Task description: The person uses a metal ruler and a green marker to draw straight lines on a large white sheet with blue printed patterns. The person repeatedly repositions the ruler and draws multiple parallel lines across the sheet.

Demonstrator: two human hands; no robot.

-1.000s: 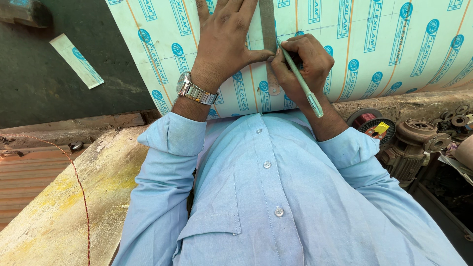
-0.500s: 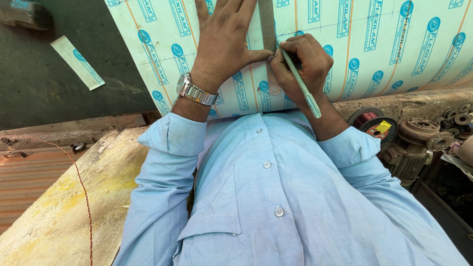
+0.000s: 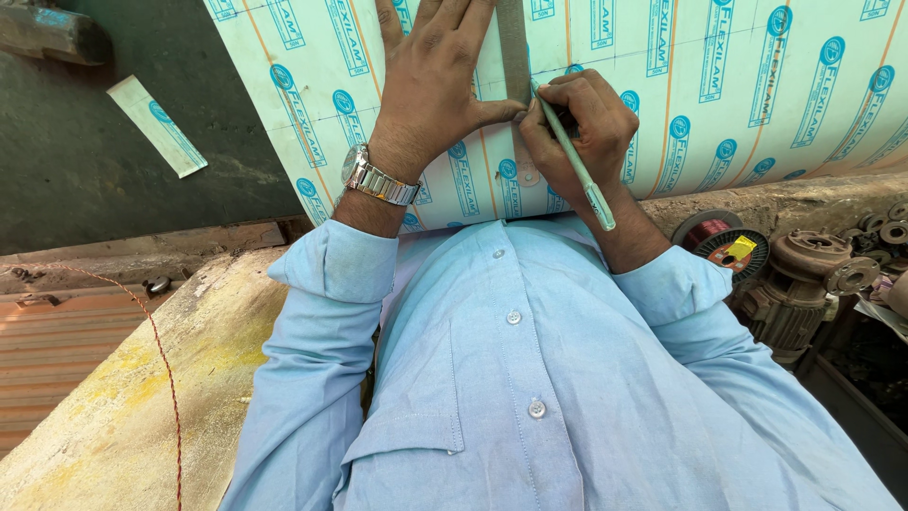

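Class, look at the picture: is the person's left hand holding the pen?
No: the right hand grips the pen, while the left hand presses flat beside the metal ruler.

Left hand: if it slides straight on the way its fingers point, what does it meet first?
Probably nothing solid. The left hand lies flat on the pale blue-printed laminate sheet, fingers pointing off the picture's top edge. The grey metal ruler runs alongside, not across.

- A workshop, rough and well used: old rusty electric motors (image 3: 804, 284) and flanged metal parts (image 3: 875, 246) heaped at the right.
- A spool of copper wire (image 3: 724, 244) beside them.
- A big laminate sheet (image 3: 738, 95) in printed protective film lies over a worn, paint-stained surface (image 3: 123, 397).
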